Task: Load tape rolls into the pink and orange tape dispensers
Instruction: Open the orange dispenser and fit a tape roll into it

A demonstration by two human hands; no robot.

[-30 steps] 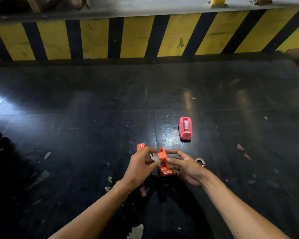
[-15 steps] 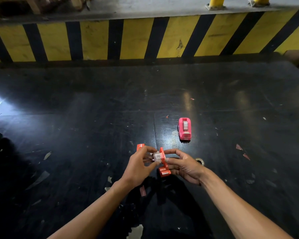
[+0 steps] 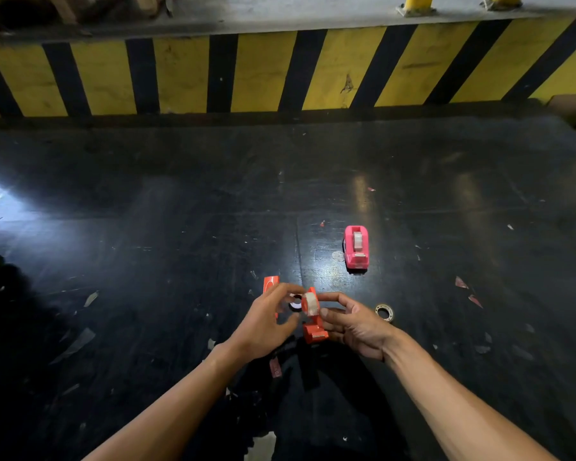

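Observation:
The orange tape dispenser (image 3: 314, 331) is held just above the dark floor by my right hand (image 3: 353, 322), whose thumb and fingers pinch its side. A clear tape roll (image 3: 311, 303) sits in the dispenser's top. My left hand (image 3: 263, 322) hovers at the roll's left side, fingers curled near a small black-and-white hub (image 3: 295, 302). The pink tape dispenser (image 3: 356, 246) stands on the floor farther away to the right, with a tape roll in it. An empty-looking tape ring (image 3: 384, 311) lies on the floor right of my right hand.
A small orange package (image 3: 269, 283) stands behind my left hand. Scraps of paper and tape litter the black floor (image 3: 147, 261). A yellow-and-black striped barrier (image 3: 280, 71) runs across the far side.
The tape roll has gone from beside the orange dispenser into its top. My left hand's fingers have shifted slightly off the roll; the dispenser has tilted a little.

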